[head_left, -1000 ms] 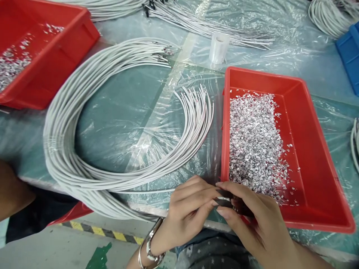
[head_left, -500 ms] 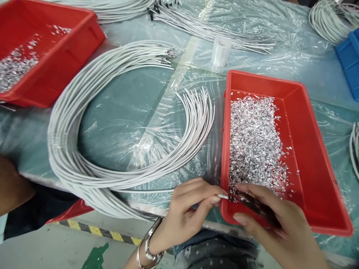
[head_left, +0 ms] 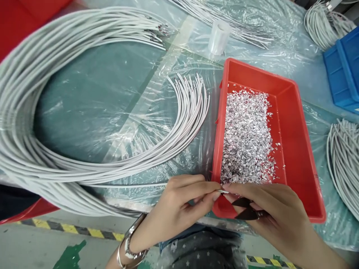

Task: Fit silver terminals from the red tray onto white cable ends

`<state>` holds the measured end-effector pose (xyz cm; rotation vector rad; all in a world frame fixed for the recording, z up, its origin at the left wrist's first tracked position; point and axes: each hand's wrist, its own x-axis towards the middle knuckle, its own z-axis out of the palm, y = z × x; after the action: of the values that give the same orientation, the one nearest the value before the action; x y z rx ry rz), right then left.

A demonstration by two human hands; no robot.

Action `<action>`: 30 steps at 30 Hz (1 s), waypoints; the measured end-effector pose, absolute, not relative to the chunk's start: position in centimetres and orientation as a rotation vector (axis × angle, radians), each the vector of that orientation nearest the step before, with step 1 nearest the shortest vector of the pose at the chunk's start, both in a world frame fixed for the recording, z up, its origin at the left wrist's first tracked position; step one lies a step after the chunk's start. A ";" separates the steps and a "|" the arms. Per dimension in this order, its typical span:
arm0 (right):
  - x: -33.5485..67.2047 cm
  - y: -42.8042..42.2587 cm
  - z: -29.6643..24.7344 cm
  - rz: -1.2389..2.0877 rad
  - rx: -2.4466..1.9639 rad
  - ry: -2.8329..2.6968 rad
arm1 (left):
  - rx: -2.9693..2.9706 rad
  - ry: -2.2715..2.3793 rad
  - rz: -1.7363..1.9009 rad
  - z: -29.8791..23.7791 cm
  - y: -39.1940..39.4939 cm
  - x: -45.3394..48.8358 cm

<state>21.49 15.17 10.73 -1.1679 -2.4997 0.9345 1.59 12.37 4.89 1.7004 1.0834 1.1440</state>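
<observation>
My left hand (head_left: 192, 194) pinches a white cable end (head_left: 223, 192) at the red tray's (head_left: 293, 129) near-left corner; my right hand (head_left: 270, 205), at its tip, grasps a dark tool (head_left: 248, 213). I judge this fine tip work, calling next for steadiness. Silver scraps (head_left: 246, 138) fill part of the tray; plastic sheeting (head_left: 92, 101) covers the desk (head_left: 75, 80); striped tape (head_left: 66, 227) marks the floor (head_left: 33, 250).

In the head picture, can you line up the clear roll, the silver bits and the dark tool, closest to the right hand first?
1. Dark tool: held in the right hand.
2. Silver bits: just beyond the hand, in the red tray.
3. Clear roll: farthest, past the tray's far end.
</observation>
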 end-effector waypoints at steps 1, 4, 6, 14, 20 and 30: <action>21.5 15.2 10.8 0.932 -1.160 -2.514 | 1.702 1.081 1.142 4.9 12.4 1.6; 21.4 15.3 11.2 0.908 -1.143 -2.561 | 1.709 1.073 1.141 4.9 12.5 1.5; 21.2 15.5 11.6 0.890 -1.129 -2.581 | 1.718 1.076 1.148 4.8 12.4 1.5; 19.9 16.3 13.2 1.227 -1.304 -2.490 | 1.847 1.050 1.175 4.7 12.3 1.4; 19.3 17.4 13.3 1.445 -1.493 -2.453 | 2.022 1.040 1.221 4.4 12.3 1.4; 19.7 19.2 13.0 2.227 -1.523 -1.858 | 2.276 1.028 1.315 4.0 11.9 1.5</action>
<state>19.70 19.22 12.98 -1.5233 -1.8579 2.2272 1.48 11.95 3.95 2.2757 1.0280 1.3146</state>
